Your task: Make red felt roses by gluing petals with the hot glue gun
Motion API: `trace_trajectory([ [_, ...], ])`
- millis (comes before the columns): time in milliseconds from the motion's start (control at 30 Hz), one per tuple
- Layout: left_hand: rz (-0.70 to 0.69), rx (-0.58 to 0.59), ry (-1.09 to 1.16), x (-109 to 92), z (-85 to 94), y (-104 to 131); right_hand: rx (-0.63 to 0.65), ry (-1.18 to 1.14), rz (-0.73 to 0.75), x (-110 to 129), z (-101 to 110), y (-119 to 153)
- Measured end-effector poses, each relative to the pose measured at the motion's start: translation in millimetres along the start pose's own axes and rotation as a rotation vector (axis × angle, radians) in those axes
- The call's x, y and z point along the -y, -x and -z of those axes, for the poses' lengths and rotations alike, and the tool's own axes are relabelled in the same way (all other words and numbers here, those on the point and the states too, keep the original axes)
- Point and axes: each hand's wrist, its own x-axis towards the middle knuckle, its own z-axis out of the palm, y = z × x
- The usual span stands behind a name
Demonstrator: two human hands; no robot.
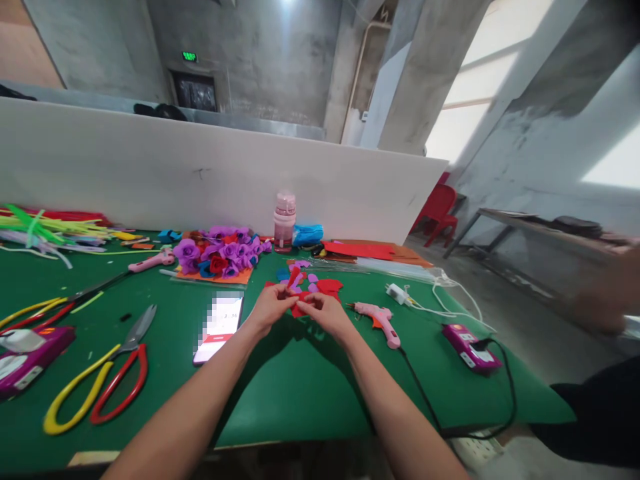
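Note:
Above the green tabletop, my left hand and my right hand meet with thumbs and fingertips closed on a red petal-shaped piece. My fingers cover part of it, so its full outline is hidden. Just beyond my hands lie loose red petals and purple petals. A pink glue gun rests to the right of my right hand, its nozzle toward that hand. Left of my left hand lies a phone with a lit screen.
Scissors with yellow and red handles lie at left. A heap of purple, red and blue paper flowers stands behind the phone, with a pink bottle farther right. Purple power strips and cables sit at both sides. A white board borders the back.

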Motion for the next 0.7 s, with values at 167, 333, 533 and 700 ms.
trace_trajectory([
  [167,-0.023,0.021,-0.034,7.2,-1.4,-2.3,-0.035,-0.113,-0.023,-6.3,-13.0,10.6],
  [333,-0.044,0.076,-0.067,10.4,-3.5,-2.5,-0.062,-0.123,-0.035,-8.4,-9.5,20.6],
  [533,-0.054,0.136,-0.126,8.3,-7.9,1.9,-0.036,-0.236,-0.150,-4.8,-2.7,35.2],
  [700,-0.046,0.158,-0.145,5.6,-8.0,4.0,-0.084,-0.179,-0.191,-8.9,23.8,53.9],
])
